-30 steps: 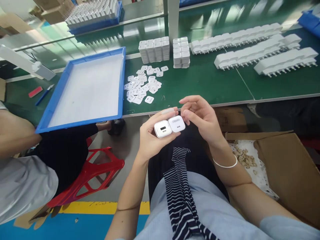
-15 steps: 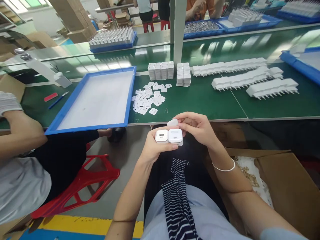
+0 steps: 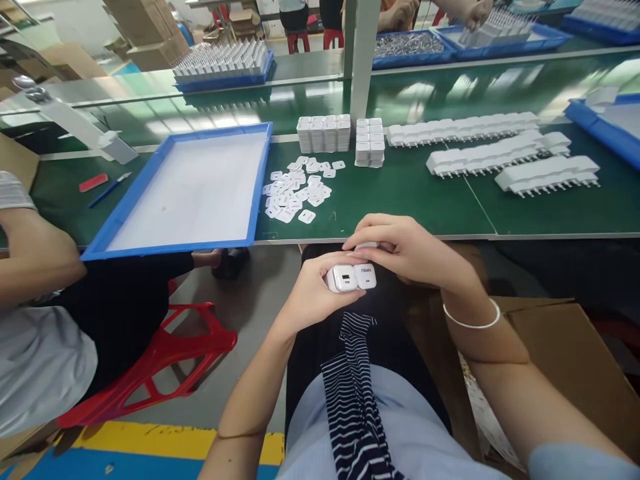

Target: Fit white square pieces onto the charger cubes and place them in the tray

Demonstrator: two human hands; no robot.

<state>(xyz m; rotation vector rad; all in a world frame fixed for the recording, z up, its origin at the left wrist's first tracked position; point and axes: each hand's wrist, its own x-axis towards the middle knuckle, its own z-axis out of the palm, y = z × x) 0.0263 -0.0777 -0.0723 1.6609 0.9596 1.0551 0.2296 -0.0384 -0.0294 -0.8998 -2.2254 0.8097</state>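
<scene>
Two white charger adapters [image 3: 345,279] sit side by side in my left hand [image 3: 313,293], its fingers closed around them above my lap. The left face has two ports; the right face has one slot and small printed lettering. My right hand [image 3: 407,250] is just behind and to the right, its fingers pinching a white piece [image 3: 367,246] that is mostly hidden by them. Beyond my hands, loose white faceplates [image 3: 295,193] lie scattered on the green table [image 3: 400,207].
Stacked white faceplates [image 3: 324,135] stand behind the loose ones. Rows of white adapters with metal pins [image 3: 465,130] lie at right. A blue-rimmed tray [image 3: 195,193] sits at left, near a co-worker's arm [image 3: 40,247]. A cardboard box [image 3: 575,360] stands beside my right arm.
The adapters in my left hand have shifted right and turned, and lettering now shows on one. My right hand has moved right and covers more of the white piece. Across the table, a co-worker's hand has reached into a tray.
</scene>
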